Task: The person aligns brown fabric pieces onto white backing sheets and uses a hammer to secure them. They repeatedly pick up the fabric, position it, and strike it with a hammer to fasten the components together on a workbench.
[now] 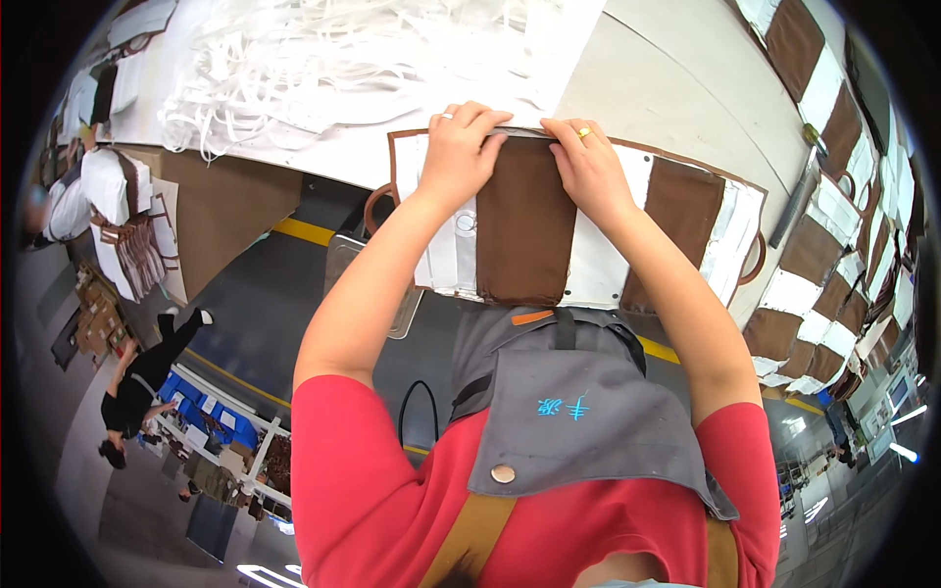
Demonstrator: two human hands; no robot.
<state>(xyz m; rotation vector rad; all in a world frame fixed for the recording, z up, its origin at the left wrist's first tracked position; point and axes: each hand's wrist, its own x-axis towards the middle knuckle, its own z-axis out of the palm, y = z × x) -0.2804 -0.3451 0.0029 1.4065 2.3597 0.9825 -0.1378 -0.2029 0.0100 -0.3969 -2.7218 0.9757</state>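
**Both hands pressed on brown panel edge**

I see my left hand (459,147) and right hand (588,167) side by side, fingers curled over the top edge of the brown fabric panel (524,230). The panel lies on white backing (598,265) at the table (676,98) edge, near loose white straps (294,69).

One view only, from a fisheye camera on the person's head, looking steeply down past the red-sleeved chest and grey apron to the bench (667,88) edge close ahead. Both forearms rise from the lower edge and meet at the left hand (461,147) and right hand (591,167) near the top centre, very near the lens. Straight edges bow toward the dark round rim, where the floor (245,284) falls away at left.
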